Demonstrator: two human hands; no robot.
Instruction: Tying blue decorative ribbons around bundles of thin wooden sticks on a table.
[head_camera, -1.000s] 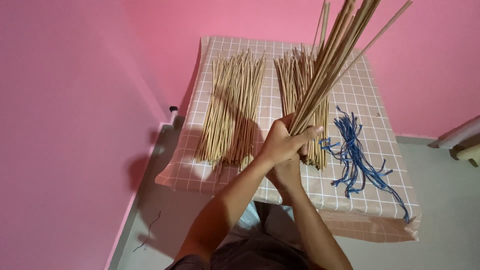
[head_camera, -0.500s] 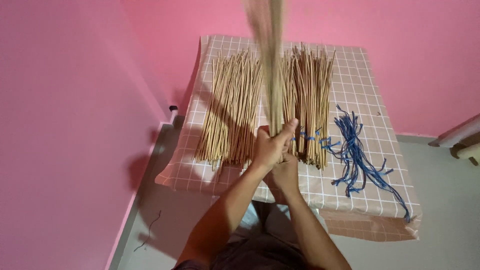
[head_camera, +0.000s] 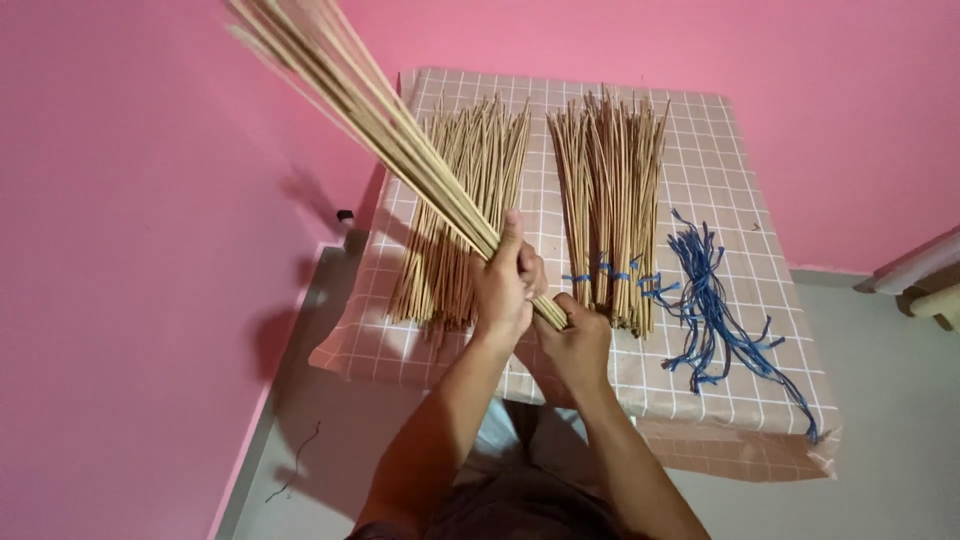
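Note:
Both hands grip one bundle of thin tan sticks (head_camera: 380, 130) near its lower end. My left hand (head_camera: 505, 285) wraps the bundle higher up; my right hand (head_camera: 575, 335) holds the butt end just below. The bundle tilts up and to the left, its tips out of view at the top left. Under it a loose pile of sticks (head_camera: 465, 200) lies on the table (head_camera: 700, 180), which has a checked pink cloth. To the right lie tied stick bundles (head_camera: 610, 190) with blue bands.
A heap of blue strings (head_camera: 710, 300) lies on the table's right part, some ends hanging over the front edge. Pink walls stand close on the left and behind. A grey floor surrounds the table; a pale object (head_camera: 925, 280) pokes in at right.
The held bundle swung from leaning up and right, through upright, to leaning up and left. My hands stayed together near the table's front edge.

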